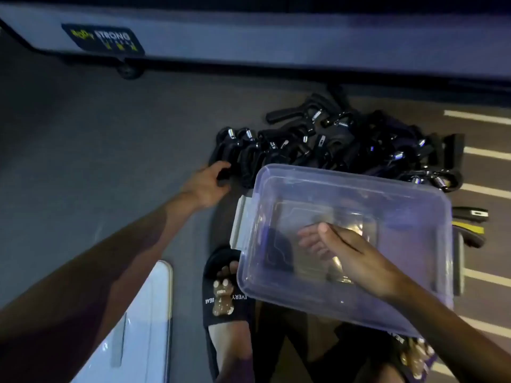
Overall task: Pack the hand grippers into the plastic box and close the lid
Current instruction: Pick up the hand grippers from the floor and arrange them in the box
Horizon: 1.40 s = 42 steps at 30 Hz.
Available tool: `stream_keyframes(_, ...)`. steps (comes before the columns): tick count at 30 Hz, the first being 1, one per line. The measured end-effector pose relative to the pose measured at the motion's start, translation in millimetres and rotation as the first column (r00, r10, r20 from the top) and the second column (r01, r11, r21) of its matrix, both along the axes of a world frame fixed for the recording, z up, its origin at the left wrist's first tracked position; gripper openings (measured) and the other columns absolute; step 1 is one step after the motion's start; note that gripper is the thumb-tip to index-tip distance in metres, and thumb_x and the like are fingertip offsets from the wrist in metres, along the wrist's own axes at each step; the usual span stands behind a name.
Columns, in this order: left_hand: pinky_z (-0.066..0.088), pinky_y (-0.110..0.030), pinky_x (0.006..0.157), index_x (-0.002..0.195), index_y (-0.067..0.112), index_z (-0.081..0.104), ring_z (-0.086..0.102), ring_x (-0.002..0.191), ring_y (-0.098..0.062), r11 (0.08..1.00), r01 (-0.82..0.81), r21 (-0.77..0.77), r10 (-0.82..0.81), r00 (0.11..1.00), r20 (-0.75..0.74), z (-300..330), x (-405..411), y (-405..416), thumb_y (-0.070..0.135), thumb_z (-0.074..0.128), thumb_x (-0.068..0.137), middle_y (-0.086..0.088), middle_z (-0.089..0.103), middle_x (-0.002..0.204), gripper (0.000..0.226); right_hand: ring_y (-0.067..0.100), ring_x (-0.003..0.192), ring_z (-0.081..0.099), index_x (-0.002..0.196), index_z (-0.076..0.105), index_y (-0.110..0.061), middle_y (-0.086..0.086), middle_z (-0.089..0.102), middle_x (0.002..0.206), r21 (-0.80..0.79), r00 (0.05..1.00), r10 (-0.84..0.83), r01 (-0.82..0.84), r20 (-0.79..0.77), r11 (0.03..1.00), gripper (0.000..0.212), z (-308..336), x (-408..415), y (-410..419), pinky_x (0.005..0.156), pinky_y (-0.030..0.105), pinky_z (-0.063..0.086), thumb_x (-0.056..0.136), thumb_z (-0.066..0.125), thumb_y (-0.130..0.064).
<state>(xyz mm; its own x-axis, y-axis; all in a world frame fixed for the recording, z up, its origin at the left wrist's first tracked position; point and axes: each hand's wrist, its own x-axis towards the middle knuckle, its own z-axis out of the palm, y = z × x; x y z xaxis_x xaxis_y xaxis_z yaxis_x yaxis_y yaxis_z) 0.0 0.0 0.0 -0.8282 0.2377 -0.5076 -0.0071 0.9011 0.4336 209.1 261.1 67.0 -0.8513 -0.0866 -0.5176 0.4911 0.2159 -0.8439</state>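
Note:
A clear plastic box with grey side latches stands open on the floor in front of me. Inside lies one black hand gripper. My right hand is inside the box beside it, fingers spread and holding nothing. Behind the box lies a pile of several black hand grippers with chrome springs. My left hand reaches to the pile's left end and closes its fingers on a black gripper handle there.
The box's clear lid lies on the floor at lower left. My feet in black slides are beside and under the box. A grey padded bench edge runs across the back. White floor stripes mark the right.

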Motion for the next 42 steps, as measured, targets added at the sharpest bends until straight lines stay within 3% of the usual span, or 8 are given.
stream_keyframes(7, 0.054, -0.034, 0.096, 0.123, 0.035, 0.064, 0.069, 0.105, -0.03, 0.998, -0.066, -0.009, 0.066, 0.998, -0.017, -13.7, -9.3, 11.1, 0.026, 0.071, 0.089, -0.008, 0.071, 0.112, 0.036, 0.005, 0.101, 0.068, 0.112, 0.071, -0.031, -0.01, 0.075, 0.106, -0.082, 0.999, -0.03, 0.033, 0.037, 0.996, 0.046, -10.1, -20.9, 0.4, 0.084, 0.021, 0.049, 0.095, 0.035, -0.052)
stream_keyframes(11, 0.058, -0.038, 0.083, 0.107, 0.036, 0.066, 0.071, 0.089, -0.028, 0.998, -0.067, 0.017, 0.069, 0.972, -0.224, 10.7, -6.5, 8.9, 0.031, 0.069, 0.09, 0.004, 0.066, 0.081, 0.018, 0.009, 0.1, 0.069, 0.112, 0.071, -0.028, -0.005, 0.074, 0.106, -0.102, 0.996, -0.087, 0.084, -0.025, 0.991, 0.044, -8.3, -24.7, -2.1, 0.083, 0.016, 0.049, 0.096, 0.038, -0.051)
stream_keyframes(15, 0.056, -0.04, 0.074, 0.106, 0.03, 0.068, 0.069, 0.079, -0.029, 0.987, -0.078, 0.138, 0.135, 0.872, -0.471, 55.1, 12.0, -10.4, 0.031, 0.062, 0.098, 0.003, 0.068, 0.08, 0.01, 0.01, 0.102, 0.069, 0.11, 0.069, -0.028, -0.008, 0.074, 0.103, -0.047, 0.974, -0.119, 0.113, -0.191, 0.993, 0.026, 11.9, -22.3, -10.6, 0.087, 0.026, 0.053, 0.098, 0.047, -0.038)
stream_keyframes(20, 0.041, -0.029, 0.074, 0.116, 0.019, 0.07, 0.058, 0.083, -0.02, 0.989, 0.127, 0.069, -0.043, 0.713, -0.7, 141.5, 53.2, -22.6, 0.024, 0.059, 0.104, -0.003, 0.067, 0.094, 0.017, 0.008, 0.103, 0.068, 0.11, 0.066, -0.035, -0.016, 0.071, 0.107, 0.083, 0.85, -0.219, 0.292, -0.478, 0.953, 0.017, 55.7, -26.4, -22.3, 0.085, 0.024, 0.053, 0.094, 0.062, -0.036)
stream_keyframes(26, 0.042, -0.027, 0.079, 0.121, 0.021, 0.07, 0.054, 0.085, -0.017, 0.861, 0.508, 0.029, -0.379, 0.678, -0.63, 204.2, 84.1, 0.1, 0.031, 0.055, 0.105, 0.002, 0.065, 0.096, 0.024, 0.001, 0.127, 0.05, 0.132, 0.057, -0.032, -0.017, 0.054, 0.133, 0.383, 0.796, 0.068, 0.212, -0.602, 0.899, 0.046, 86.9, -21.9, -25.8, 0.103, 0.012, 0.036, 0.089, 0.067, -0.045)
stream_keyframes(31, 0.048, -0.028, 0.082, 0.118, 0.024, 0.07, 0.057, 0.089, -0.012, 0.715, 0.677, 0.176, -0.508, 0.675, -0.536, 196.6, 101.0, 38.0, 0.034, 0.059, 0.104, 0.009, 0.066, 0.098, 0.021, 0.001, 0.099, 0.061, 0.113, 0.063, -0.029, -0.018, 0.062, 0.103, 0.372, 0.764, 0.154, 0.119, -0.627, 0.92, 0.03, 78.1, -10.4, -31.9, 0.083, 0.015, 0.045, 0.087, 0.073, -0.041)
stream_keyframes(36, 0.044, -0.019, 0.08, 0.127, 0.02, 0.068, 0.054, 0.085, -0.006, 0.761, 0.577, 0.297, -0.38, 0.767, -0.517, 163.4, 103.4, 51.6, 0.03, 0.062, 0.102, 0.005, 0.061, 0.093, 0.027, -0.004, 0.084, 0.068, 0.091, 0.065, -0.037, -0.024, 0.07, 0.087, 0.172, 0.877, -0.1, 0.202, -0.469, 0.964, 0.013, 63.8, -10.1, -22.0, 0.079, 0.012, 0.048, 0.085, 0.075, -0.033)
stream_keyframes(42, 0.05, -0.022, 0.09, 0.142, 0.024, 0.055, 0.056, 0.106, 0.0, 0.942, 0.048, 0.332, 0.077, 0.932, -0.354, 93.1, 91.4, 39.5, 0.035, 0.064, 0.099, 0.012, 0.054, 0.121, 0.045, 0.015, 0.089, 0.075, 0.092, 0.077, -0.02, -0.004, 0.079, 0.091, -0.009, 0.926, -0.374, 0.375, 0.052, 0.927, 0.005, -16.6, -26.3, -6.0, 0.087, 0.035, 0.057, 0.088, 0.074, -0.022)
